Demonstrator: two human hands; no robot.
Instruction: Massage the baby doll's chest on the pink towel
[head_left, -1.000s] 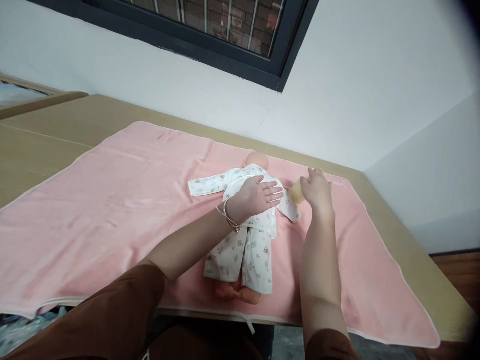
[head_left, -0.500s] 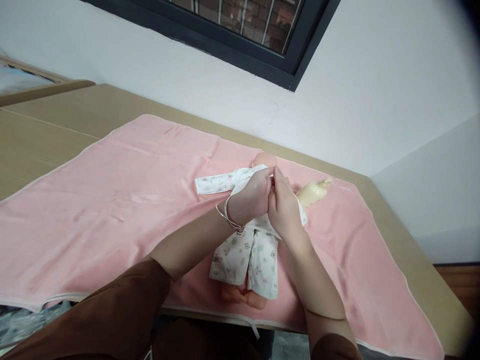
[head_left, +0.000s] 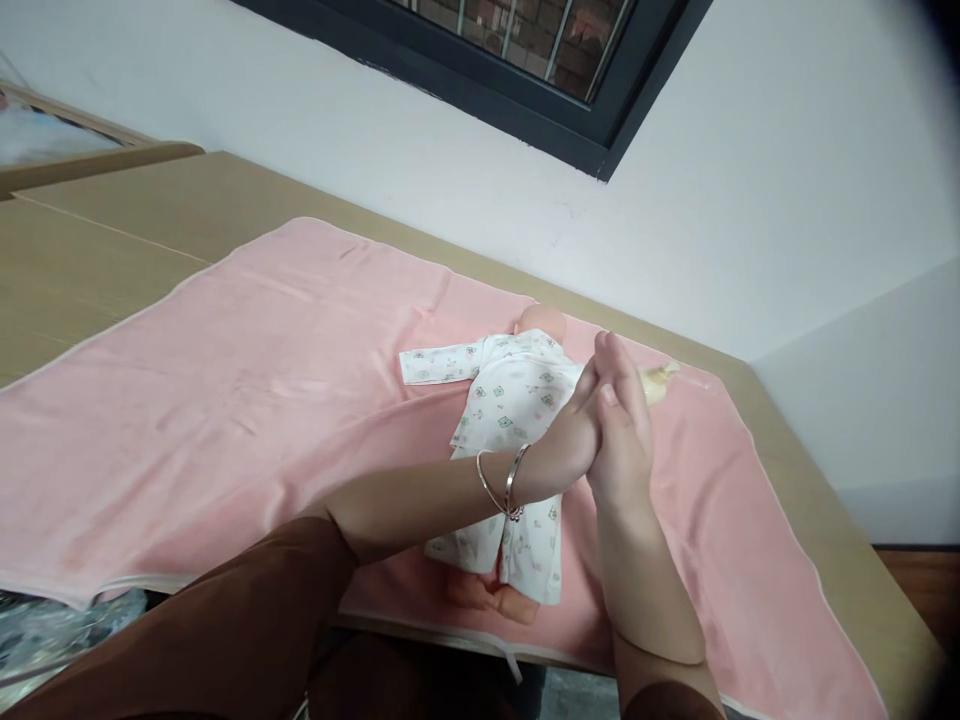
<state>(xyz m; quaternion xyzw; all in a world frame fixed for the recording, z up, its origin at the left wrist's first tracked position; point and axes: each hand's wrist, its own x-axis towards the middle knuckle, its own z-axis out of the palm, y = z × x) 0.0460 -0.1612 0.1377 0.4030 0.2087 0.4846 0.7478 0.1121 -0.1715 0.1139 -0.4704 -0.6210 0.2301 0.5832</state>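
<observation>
White walls (head_left: 787, 200) and a dark window frame (head_left: 480, 95) are behind your table (head_left: 112, 275), which has a big pink cloth (head_left: 262, 360) spread on it. A second ago your right hand (head_left: 624, 455) is at the yellow bottle (head_left: 658, 382); now it is off it and presses against your left hand (head_left: 561, 457). That seems to put the work in your palms and leave the bottle free. Your grip looks open on both hands, fingers mostly straight, but you can't tell if anything is between them. The doll (head_left: 514, 395) lies flat on the cloth, feet toward you, one sleeve hidden by your hands. The bottle is on the cloth too, partly hidden behind your right hand, so you can't tell how full it is. Far left, a wooden edge (head_left: 150, 155) borders something pale, too cut off to name.
</observation>
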